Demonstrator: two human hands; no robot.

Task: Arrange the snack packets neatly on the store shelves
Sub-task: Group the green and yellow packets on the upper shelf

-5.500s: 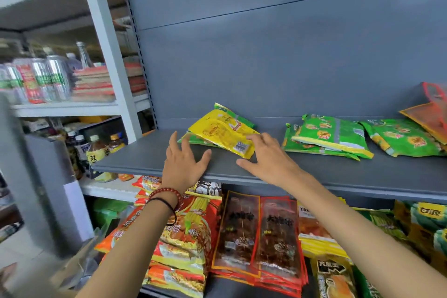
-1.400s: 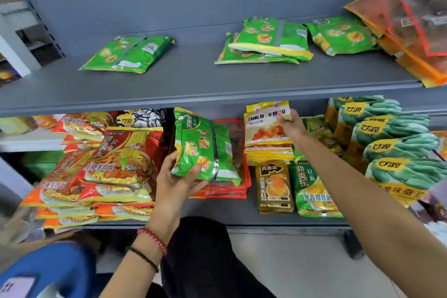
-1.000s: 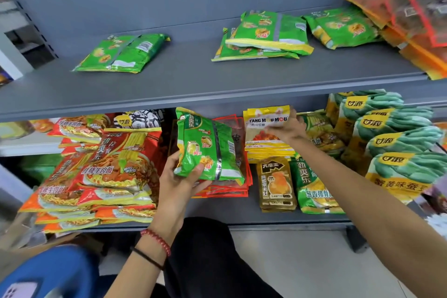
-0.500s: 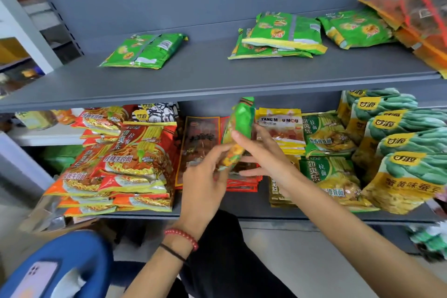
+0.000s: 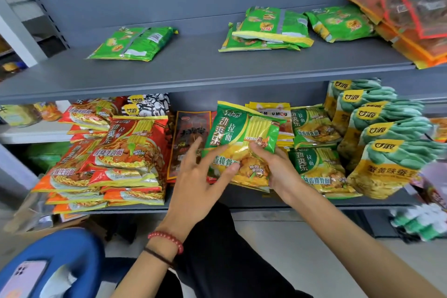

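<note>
Here we hold a green noodle packet (image 5: 239, 133) upright in front of the lower shelf (image 5: 251, 201), near the middle of our view. Our right hand (image 5: 281, 172) has its grip clamped on the packet's lower right corner, with the thumb across the front and the fingers hidden behind. Our left hand (image 5: 196, 186) has its grip apart: the fingers are straight and spread, and the thumb and fingertips rest on the packet's lower left part. A red bead bracelet (image 5: 167, 237) circles the left wrist.

At 3 o'clock from the held packet, matching green packets (image 5: 314, 167) lie stacked on the same shelf, and past them lean bags printed with green pods (image 5: 387, 133). At 9 o'clock a dark brown packet (image 5: 191, 133) stands just beside it, and beyond that is a pile of red noodle packets (image 5: 125, 152). Yellow packets (image 5: 273, 110) show behind it at 12 o'clock.

On the upper shelf (image 5: 193, 65), one flat green packet (image 5: 133, 43) lies at 11 o'clock and a small green stack (image 5: 268, 29) at 12. A blue seat (image 5: 72, 249) carrying a phone (image 5: 21, 278) sits at 7 o'clock.
</note>
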